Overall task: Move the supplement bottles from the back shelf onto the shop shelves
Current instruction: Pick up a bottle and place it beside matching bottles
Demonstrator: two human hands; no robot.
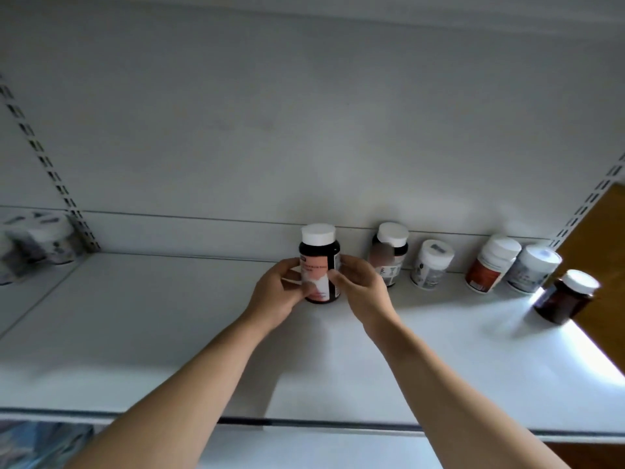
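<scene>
White shelf [152, 333] runs the full width, with the pale back panel [304, 130] behind it and a slotted upright [50, 164] at the left. Five bottles stand along the back on the right side: a dark bottle [392, 265], a white bottle [429, 269], an orange-labelled bottle [487, 270], a grey-white bottle [531, 270] and an amber bottle [564, 299] out nearer the front edge. The supplement bottle [319, 262] in hand is upright at the left end of that row, close to the back panel, its base at or just on the shelf, which of the two I cannot tell. The left hand [277, 292] curls round its label side and the right hand [362, 282] wraps the other side, fingers bent onto the glass, white cap [318, 234] clear above both. Likely step: seating and facing it. To do it well, set the base flat before letting go, turn the label to the front, keep a gap from the dark bottle like the gaps in the row, then release one hand at a time, drawing the right hand straight back so it does not brush that neighbour.
</scene>
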